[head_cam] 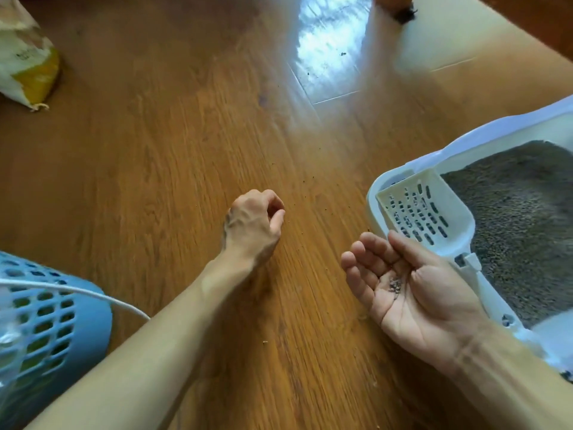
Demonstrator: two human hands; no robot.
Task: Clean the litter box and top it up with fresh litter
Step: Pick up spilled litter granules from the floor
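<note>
Litter box (403, 178) sits on the floor at the right side, white with a rim all round, and grey litter (508, 212) fills it. A cream scoop (424, 212) with slots lies on the near corner of the box, its wide end pointing away to the left and its handle pointing back toward the right hand.

The right hand (412, 287) is just beside the box, palm up, fingers a little apart and softly bent like a cup. A few grey litter bits (394, 285) rest in the palm. The box lies to the right of this hand, so it looks like a short tip that way would drop the bits in.

The left hand (254, 225) is farther from the box, low over the floor. Its thumb and fingers curl in toward each other, as if picking up a crumb, but I cannot tell if they hold one.

Small dark crumbs (305, 181) dot the brown wooden floor (173, 144) between the hands and beyond. A blue basket (46, 305) with holes is at the near left, and a white and yellow bag (28, 66) lies far left.
</note>
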